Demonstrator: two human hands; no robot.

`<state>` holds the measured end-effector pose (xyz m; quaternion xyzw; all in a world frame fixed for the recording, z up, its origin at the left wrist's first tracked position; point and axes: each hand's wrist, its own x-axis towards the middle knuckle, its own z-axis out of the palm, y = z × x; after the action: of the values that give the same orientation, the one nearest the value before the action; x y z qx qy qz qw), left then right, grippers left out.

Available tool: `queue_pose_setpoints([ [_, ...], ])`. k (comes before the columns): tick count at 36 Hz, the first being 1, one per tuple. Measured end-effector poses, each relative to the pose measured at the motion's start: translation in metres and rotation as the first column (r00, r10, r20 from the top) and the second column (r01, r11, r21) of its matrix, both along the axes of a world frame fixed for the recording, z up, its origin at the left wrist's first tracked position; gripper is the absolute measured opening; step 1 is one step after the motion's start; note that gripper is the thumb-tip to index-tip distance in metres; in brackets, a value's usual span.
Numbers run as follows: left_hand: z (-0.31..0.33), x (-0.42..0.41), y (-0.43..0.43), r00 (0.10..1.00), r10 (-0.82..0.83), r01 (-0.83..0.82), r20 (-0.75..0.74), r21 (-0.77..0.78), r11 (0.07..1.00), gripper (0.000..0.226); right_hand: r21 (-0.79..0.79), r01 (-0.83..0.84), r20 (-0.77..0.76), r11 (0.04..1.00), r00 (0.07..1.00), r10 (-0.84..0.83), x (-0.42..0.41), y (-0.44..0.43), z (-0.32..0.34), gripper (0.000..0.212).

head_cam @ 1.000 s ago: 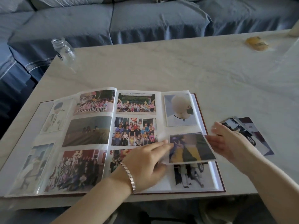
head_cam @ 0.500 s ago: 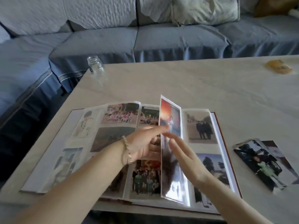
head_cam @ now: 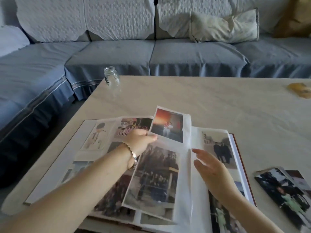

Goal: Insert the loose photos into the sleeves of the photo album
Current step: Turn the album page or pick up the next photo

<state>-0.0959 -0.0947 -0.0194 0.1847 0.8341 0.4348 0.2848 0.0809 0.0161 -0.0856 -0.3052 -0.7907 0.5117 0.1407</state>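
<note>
The left hand (head_cam: 141,140) pinched the lifted sleeve page (head_cam: 159,174) in its grip above the photo album (head_cam: 72,165), while the right hand (head_cam: 213,172) hovered empty, fingers relaxed, nearer the loose photos (head_cam: 284,190) lying rightward on the counter (head_cam: 218,101).

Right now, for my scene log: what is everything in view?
photo album: one, white pages, dark red cover edge, open on the table
album page: one, clear sleeves holding photos, raised over the album's middle
loose photos: small stack, dark-toned, on the table right of the album
glass jar: one, clear, table's far left corner
yellow object: one, kind unclear, table's far right edge
table: one, pale beige, foreground
sofa: one, blue-grey with white covers, behind the table
cushion: one, cream, on the sofa
bracelet: one, silvery, left wrist
left hand: one, pinches the album page's edge
right hand: one, open, over the album's right side
</note>
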Motion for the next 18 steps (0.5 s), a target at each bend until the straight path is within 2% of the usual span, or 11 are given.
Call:
queue_pose_setpoints([
  [3, 0.027, -0.034, -0.032, 0.990, 0.055, -0.055, -0.126, 0.010, 0.998, 0.010, 0.061, -0.089, -0.017, 0.994, 0.996, 0.090, -0.017, -0.008, 0.015, 0.037],
  [5, 0.039, -0.056, -0.053, 0.987, 0.080, -0.081, -0.138, 0.003, 0.997, 0.010, 0.121, -0.162, -0.008, 0.979, 0.986, 0.164, -0.029, -0.017, 0.023, 0.039],
  [8, 0.044, -0.090, -0.089, 0.972, 0.160, -0.171, -0.172, -0.052, 0.984, 0.010, 0.313, -0.319, 0.087, 0.894, 0.948, 0.308, -0.053, -0.035, 0.025, 0.043],
  [12, 0.027, -0.125, -0.128, 0.932, 0.260, -0.303, -0.253, -0.145, 0.942, 0.011, 0.349, -0.482, 0.196, 0.803, 0.876, 0.440, -0.083, -0.060, 0.016, 0.052],
  [13, 0.019, -0.131, -0.134, 0.926, 0.269, -0.320, -0.264, -0.175, 0.931, 0.011, 0.360, -0.515, 0.226, 0.778, 0.857, 0.462, -0.087, -0.065, 0.010, 0.061],
  [15, 0.001, -0.138, -0.144, 0.929, 0.252, -0.323, -0.273, -0.260, 0.910, 0.011, 0.393, -0.516, 0.253, 0.761, 0.856, 0.450, -0.095, -0.074, -0.004, 0.092],
  [16, -0.009, -0.139, -0.145, 0.927, 0.228, -0.320, -0.298, -0.313, 0.894, 0.012, 0.420, -0.521, 0.279, 0.744, 0.853, 0.440, -0.098, -0.078, -0.009, 0.099],
  [18, -0.028, -0.138, -0.146, 0.898, 0.137, -0.327, -0.418, -0.426, 0.844, 0.011, 0.523, -0.516, 0.334, 0.679, 0.856, 0.394, -0.102, -0.081, -0.016, 0.084],
])
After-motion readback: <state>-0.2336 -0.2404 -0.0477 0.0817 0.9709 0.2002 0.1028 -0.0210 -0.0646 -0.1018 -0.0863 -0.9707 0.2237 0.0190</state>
